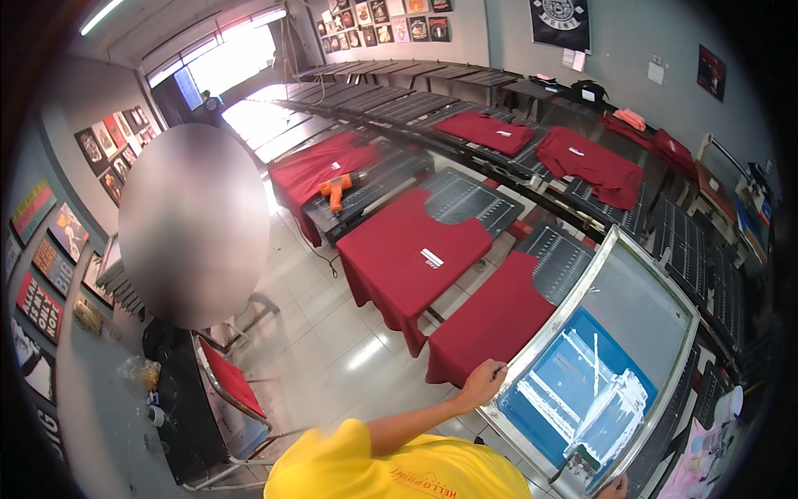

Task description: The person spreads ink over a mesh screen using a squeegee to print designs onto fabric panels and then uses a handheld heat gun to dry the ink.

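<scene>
Well, the largest thing on my feed is the long dark printing desk [399, 108], its row of platens curving across the room. Next comes the screen-printing frame [665, 283], at the lower right, before the person in yellow. Its long axis slants from lower left to upper right, the far short end pointing up and away toward the desk; I cannot tell whether it rests on anything or is held clear. In my view its left long side overlaps the nearer red T-shirt [495, 320], laid over a platen, with another red T-shirt [399, 258] spread to its left. The blue stencil area [544, 378] fills the near half of the mesh, with white ink [623, 399] smeared across it in streaks. A red-seated chair [229, 378] stands well apart, at lower left. The orange heat gun [334, 193] lies on a platen beyond the shirts, nozzle toward the right. I see the left hand [480, 385] curled at the frame's left rim, gripping it, a small dark piece by the fingers. A dark squeegee [584, 466] sits at the frame's near end. The right hand [613, 487] is just beside that end, cut off by the lower edge, so I cannot tell its grip.
</scene>
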Available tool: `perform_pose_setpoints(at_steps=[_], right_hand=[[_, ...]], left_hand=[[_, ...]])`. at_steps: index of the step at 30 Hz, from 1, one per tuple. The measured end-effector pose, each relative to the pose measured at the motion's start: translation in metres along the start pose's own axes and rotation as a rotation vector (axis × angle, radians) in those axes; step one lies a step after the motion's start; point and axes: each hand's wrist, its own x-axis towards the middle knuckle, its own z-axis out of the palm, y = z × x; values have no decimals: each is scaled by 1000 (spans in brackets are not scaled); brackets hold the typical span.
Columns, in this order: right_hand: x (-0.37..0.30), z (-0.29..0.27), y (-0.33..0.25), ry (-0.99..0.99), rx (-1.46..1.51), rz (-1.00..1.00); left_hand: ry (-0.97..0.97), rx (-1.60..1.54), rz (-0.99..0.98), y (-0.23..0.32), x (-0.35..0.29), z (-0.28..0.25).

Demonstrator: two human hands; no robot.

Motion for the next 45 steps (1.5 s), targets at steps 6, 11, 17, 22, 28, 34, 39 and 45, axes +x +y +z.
perform_pose_setpoints(at_steps=[6,11,17,22,28,34,39,45], right_hand=[[-52,93,-10,-90,-18,66],[-107,167,-56,-139,193,68],[-118,211,-94,-121,215,112],[-110,215,-94,-104,184,94],[-107,230,-104,-82,156,106],[-99,221,-109,-59,124,71],[-99,224,-107,-73,148,93],[-103,219,-102,-84,183,118]], left_hand=[[154,18,-7,-69,15,-102],[175,-6,-38,-132,33,-168],[82,39,-164,-166,64,-198],[107,100,-86,-162,70,-196],[85,68,-162,-145,90,-198],[59,75,-12,-163,99,-196],[62,51,-70,-150,99,-194],[32,64,-85,-158,102,-199]])
